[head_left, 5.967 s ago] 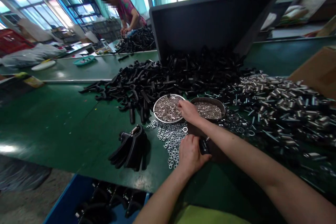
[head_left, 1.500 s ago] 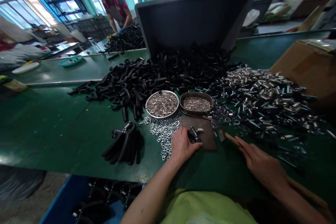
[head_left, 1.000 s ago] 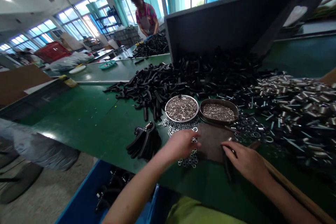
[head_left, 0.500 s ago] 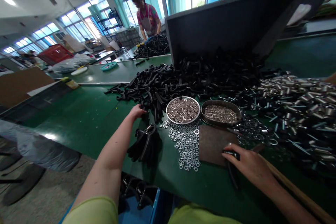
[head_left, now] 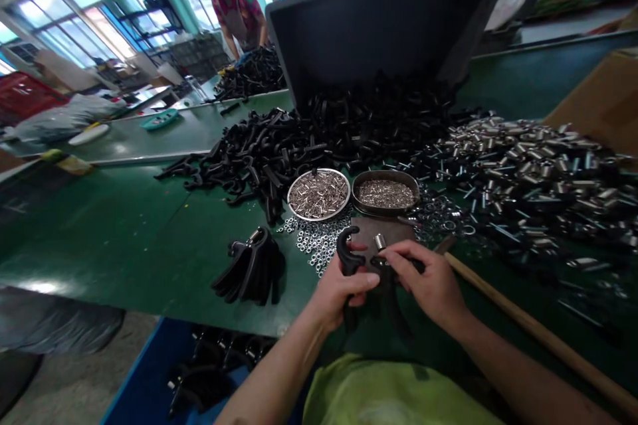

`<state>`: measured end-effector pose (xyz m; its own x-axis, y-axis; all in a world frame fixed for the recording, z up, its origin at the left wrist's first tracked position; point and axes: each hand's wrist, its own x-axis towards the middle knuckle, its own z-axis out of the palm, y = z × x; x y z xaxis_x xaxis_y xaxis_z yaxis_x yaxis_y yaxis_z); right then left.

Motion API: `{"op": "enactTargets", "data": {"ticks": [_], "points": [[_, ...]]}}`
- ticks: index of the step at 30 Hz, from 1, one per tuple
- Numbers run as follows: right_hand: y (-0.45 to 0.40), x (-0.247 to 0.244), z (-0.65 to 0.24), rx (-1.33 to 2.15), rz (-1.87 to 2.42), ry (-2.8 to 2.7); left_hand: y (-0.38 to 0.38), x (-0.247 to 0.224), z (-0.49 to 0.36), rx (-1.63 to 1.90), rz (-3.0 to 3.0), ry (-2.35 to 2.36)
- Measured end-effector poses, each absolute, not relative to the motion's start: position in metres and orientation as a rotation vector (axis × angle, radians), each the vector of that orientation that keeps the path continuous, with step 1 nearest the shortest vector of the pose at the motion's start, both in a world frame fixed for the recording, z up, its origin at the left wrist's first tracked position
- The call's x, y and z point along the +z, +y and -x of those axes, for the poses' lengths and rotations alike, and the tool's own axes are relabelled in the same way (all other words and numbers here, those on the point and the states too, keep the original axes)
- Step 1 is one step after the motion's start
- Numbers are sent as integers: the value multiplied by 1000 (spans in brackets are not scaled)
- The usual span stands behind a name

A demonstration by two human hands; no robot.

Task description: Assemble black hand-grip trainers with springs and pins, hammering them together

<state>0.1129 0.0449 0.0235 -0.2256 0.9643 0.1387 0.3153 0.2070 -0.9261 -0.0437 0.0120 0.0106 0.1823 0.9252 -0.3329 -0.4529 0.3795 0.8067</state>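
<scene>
My left hand (head_left: 336, 292) is closed around a black plastic clamp half (head_left: 347, 249), its hooked end pointing up. Beside it, my right hand (head_left: 431, 285) grips a second black clamp half (head_left: 395, 309) whose handle hangs down toward me. A silver coil spring (head_left: 379, 242) stands at the top of this second half, close to my right fingertips. The two halves are near each other but apart, over a flat brown plate (head_left: 363, 228). Left of my hands, a bunch of black clamps (head_left: 252, 265) with springs stands on the green table.
Steel nuts (head_left: 319, 242) lie before a round dish of pins (head_left: 319, 194) and an oval tin (head_left: 386, 194). Black parts (head_left: 259, 146) pile behind; springs and bolts (head_left: 528, 159) heap right. A wooden handle (head_left: 533, 325) lies right. A blue bin (head_left: 144, 372) sits below. A person (head_left: 239, 10) stands across.
My left hand has come from the black pile to the middle, now holding a clamp half beside my right hand. A spring now shows at the right-hand piece. The view has shifted right.
</scene>
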Motion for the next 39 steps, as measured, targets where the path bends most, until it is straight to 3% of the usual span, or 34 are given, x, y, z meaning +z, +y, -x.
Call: {"op": "enactTargets", "data": {"ticks": [22, 29, 34, 36, 39], "points": [[26, 30, -125, 638, 1243, -1798, 2, 25, 14, 995, -769, 1125], [38, 22, -131, 785, 1172, -1941, 9, 16, 16, 924, -781, 1125], [47, 21, -145, 709, 1079, -2022, 16, 12, 25, 1007, -848, 1166], [49, 15, -146, 884, 1203, -1956, 17, 11, 28, 1094, -1039, 1238], [55, 4, -142, 1453, 1317, -1808, 19, 12, 33, 1100, -1322, 1297]]}}
